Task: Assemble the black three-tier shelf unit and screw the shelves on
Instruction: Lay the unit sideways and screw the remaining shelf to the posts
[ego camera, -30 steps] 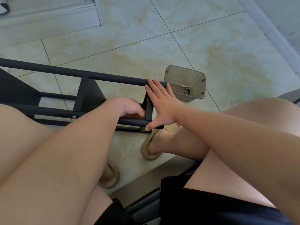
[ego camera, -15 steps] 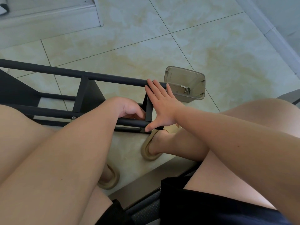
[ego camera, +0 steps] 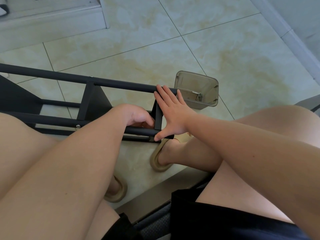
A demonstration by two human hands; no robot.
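right hand (ego camera: 173, 116) splayed flat on matte tubular shelf unit (ego camera: 121, 86) | left hand (ego camera: 136, 115) curled, grip unclear

Your left hand (ego camera: 136, 116) curls in behind the lower tube of the black shelf unit (ego camera: 121, 85), so its fingertips are out of sight and you cannot tell whether they grip anything. Your right hand (ego camera: 170, 115) covers most of the end shelf (ego camera: 158, 118). The unit runs off the left edge and under your left thigh (ego camera: 26, 135). The screws (ego camera: 199, 97) in the plastic tub (ego camera: 197, 78) are too small to count.

Your black shelf unit (ego camera: 86, 101) lies on its side on the tiled floor (ego camera: 155, 49), its shelves (ego camera: 99, 106) upright between round poles (ego camera: 121, 85).
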